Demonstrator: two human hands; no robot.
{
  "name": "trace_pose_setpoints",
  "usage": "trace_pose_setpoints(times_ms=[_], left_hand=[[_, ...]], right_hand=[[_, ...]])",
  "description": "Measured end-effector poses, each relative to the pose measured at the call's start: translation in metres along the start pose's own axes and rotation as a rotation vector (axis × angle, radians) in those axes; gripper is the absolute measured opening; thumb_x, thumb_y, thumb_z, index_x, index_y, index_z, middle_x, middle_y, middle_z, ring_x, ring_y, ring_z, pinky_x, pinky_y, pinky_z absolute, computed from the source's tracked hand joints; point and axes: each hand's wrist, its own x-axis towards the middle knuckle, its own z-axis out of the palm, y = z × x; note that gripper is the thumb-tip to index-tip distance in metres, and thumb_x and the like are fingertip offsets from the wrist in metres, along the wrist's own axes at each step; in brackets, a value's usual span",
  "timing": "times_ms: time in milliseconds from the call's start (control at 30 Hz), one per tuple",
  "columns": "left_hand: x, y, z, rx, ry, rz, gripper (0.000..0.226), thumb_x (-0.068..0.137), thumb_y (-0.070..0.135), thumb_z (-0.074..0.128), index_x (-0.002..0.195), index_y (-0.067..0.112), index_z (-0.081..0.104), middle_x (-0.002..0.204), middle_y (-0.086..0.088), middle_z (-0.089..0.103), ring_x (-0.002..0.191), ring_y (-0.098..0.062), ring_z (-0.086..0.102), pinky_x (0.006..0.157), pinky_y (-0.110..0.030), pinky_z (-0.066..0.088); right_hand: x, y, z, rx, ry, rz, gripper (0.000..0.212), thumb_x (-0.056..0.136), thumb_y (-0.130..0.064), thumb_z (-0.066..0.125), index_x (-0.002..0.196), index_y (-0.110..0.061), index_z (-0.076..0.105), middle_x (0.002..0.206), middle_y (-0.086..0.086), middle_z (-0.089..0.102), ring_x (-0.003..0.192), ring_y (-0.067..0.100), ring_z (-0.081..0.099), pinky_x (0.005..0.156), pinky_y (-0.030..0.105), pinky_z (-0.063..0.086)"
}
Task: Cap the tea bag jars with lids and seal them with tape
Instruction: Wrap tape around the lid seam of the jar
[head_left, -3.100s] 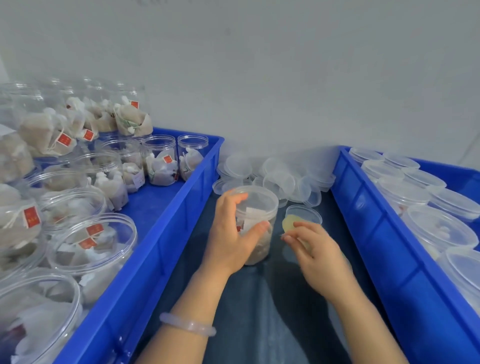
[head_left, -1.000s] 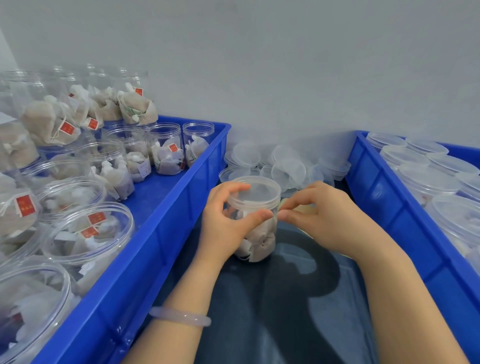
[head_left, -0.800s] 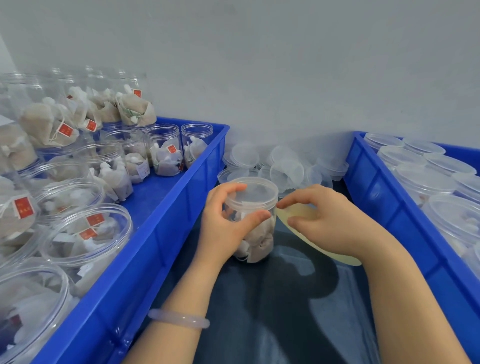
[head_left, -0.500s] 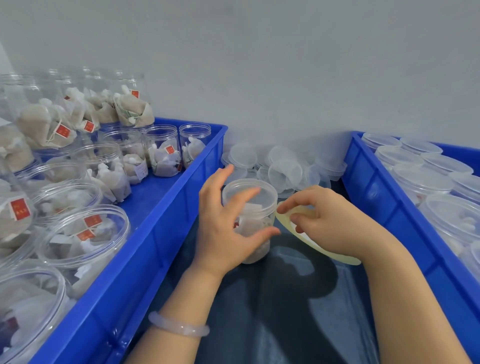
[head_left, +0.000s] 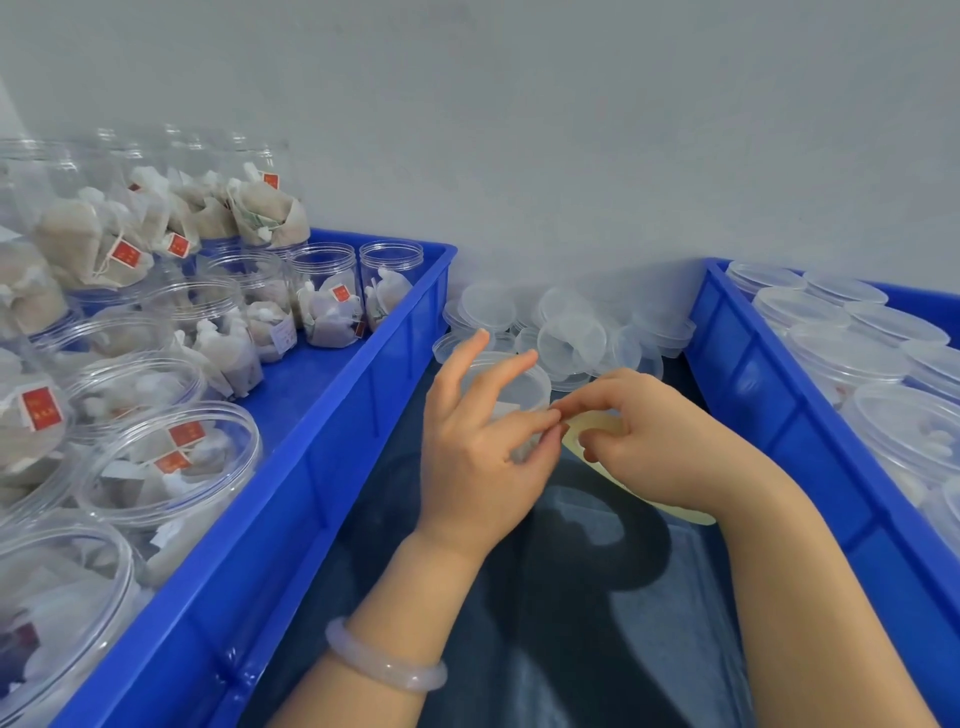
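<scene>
A small clear tea bag jar (head_left: 522, 383) with a lid on it stands on the dark surface between two blue bins. My left hand (head_left: 480, 452) is in front of the jar with its fingers spread and mostly straight; the thumb and lower fingers touch the jar's side. My right hand (head_left: 662, 441) is just right of the jar and pinches a yellowish tape sheet (head_left: 605, 428), which trails down to the right under the hand. The fingertips of both hands meet at the jar's right side. Most of the jar's body is hidden behind my left hand.
The left blue bin (head_left: 363, 395) holds several open jars of tea bags (head_left: 327, 301), some stacked at the back. The right blue bin (head_left: 753, 400) holds several capped jars (head_left: 852, 358). A pile of loose clear lids (head_left: 571, 338) lies against the wall behind the jar.
My left hand has loosened its grip on the jar and spread its fingers. My right hand brought the tape sheet up to the jar's right side, where the fingertips now meet.
</scene>
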Motion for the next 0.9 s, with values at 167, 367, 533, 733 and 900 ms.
trace_pose_setpoints(times_ms=[167, 367, 533, 733, 900], left_hand=[[0.005, 0.001, -0.007, -0.083, -0.151, -0.095, 0.022, 0.083, 0.027, 0.062, 0.075, 0.011, 0.075, 0.123, -0.009, 0.061, 0.13, -0.025, 0.031, 0.112, -0.019, 0.02], [0.012, -0.002, -0.02, -0.085, -0.208, -0.07, 0.02, 0.083, 0.026, 0.06, 0.074, 0.01, 0.067, 0.12, -0.007, 0.059, 0.128, -0.024, 0.034, 0.109, -0.037, 0.029], [0.007, -0.01, -0.025, -0.181, -0.243, -0.308, 0.046, 0.07, 0.043, 0.075, 0.111, 0.031, 0.059, 0.138, 0.003, 0.036, 0.134, -0.011, 0.029, 0.11, -0.018, 0.026], [0.001, -0.019, -0.024, -0.341, -0.243, -0.613, 0.063, 0.063, 0.027, 0.086, 0.113, 0.038, 0.051, 0.128, 0.006, 0.05, 0.12, -0.006, 0.047, 0.08, 0.002, 0.035], [-0.002, -0.021, -0.025, -0.377, -0.292, -0.632, 0.062, 0.073, 0.023, 0.08, 0.123, 0.031, 0.044, 0.133, 0.007, 0.048, 0.121, -0.004, 0.044, 0.08, 0.002, 0.035]], right_hand=[[0.001, 0.002, -0.001, 0.015, 0.016, -0.013, 0.03, 0.092, -0.017, 0.053, 0.094, -0.043, 0.067, 0.084, -0.028, 0.051, 0.082, -0.003, 0.056, 0.066, 0.008, 0.04], [0.001, 0.009, -0.001, 0.113, 0.083, -0.004, 0.017, 0.085, -0.041, 0.064, 0.07, -0.048, 0.063, 0.084, -0.023, 0.062, 0.081, 0.0, 0.06, 0.074, 0.021, 0.045], [0.003, 0.011, 0.001, 0.053, 0.058, -0.015, 0.02, 0.087, -0.038, 0.063, 0.069, -0.046, 0.061, 0.073, -0.028, 0.059, 0.074, -0.005, 0.057, 0.07, 0.017, 0.04], [0.006, 0.01, 0.009, -0.032, 0.026, -0.02, 0.013, 0.086, -0.039, 0.064, 0.073, -0.041, 0.065, 0.089, -0.013, 0.058, 0.086, 0.0, 0.051, 0.073, 0.019, 0.037], [0.007, 0.006, 0.009, -0.006, 0.052, -0.029, 0.012, 0.088, -0.039, 0.061, 0.076, -0.042, 0.063, 0.102, -0.005, 0.054, 0.094, 0.007, 0.05, 0.08, 0.024, 0.035]])
